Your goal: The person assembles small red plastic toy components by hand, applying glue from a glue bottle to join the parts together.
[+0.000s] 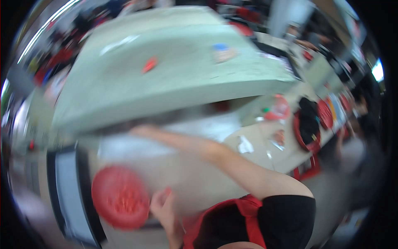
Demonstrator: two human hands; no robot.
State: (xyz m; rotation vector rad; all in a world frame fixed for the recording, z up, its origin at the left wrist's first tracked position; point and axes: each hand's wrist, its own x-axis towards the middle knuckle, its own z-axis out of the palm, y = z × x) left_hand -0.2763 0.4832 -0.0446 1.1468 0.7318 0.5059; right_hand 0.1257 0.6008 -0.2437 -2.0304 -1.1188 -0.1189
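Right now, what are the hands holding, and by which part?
The left hand touches the red round dish at its right rim; the blur hides the grip. The right hand reaches out, seemingly empty.

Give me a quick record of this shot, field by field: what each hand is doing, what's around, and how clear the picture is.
left hand: beside a red round tray, touching its edge; grip unclear
right hand: arm stretched forward under a pale green shelf; fingers blurred
bench: scraps of clear wrapping, more red trays at right
clothing: black sleeve, red apron
image quality: heavy motion blur
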